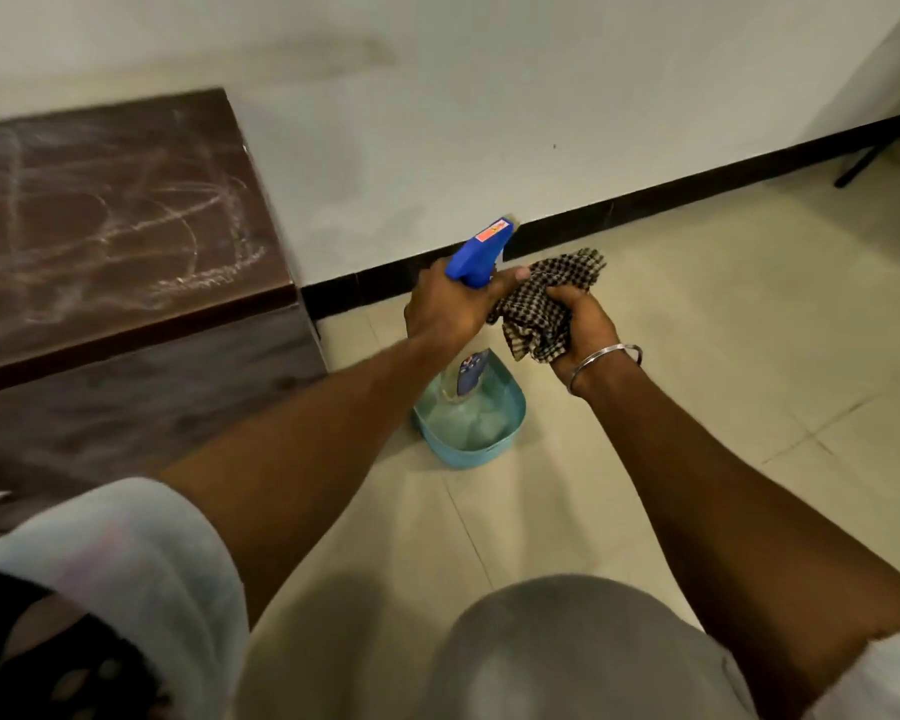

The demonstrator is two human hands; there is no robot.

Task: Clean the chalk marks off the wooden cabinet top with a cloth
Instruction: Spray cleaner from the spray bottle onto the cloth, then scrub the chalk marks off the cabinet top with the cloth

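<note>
A dark wooden cabinet top [100, 226] at the left carries white chalk marks [188, 246] scrawled across it. My left hand [450, 309] grips the neck of a spray bottle with a blue trigger head [481, 249]; the clear bottle body [463, 379] hangs below my wrist. My right hand [580, 327] is closed on a bunched black-and-cream checked cloth [546, 304], held right beside the sprayer. Both hands are over the floor, to the right of the cabinet and apart from it.
A light blue tub [510, 433] sits on the beige tiled floor [697, 330] under my hands. A pale wall with a black skirting strip [645, 205] runs behind. A black stand leg [863, 163] is at the far right. My knees fill the bottom.
</note>
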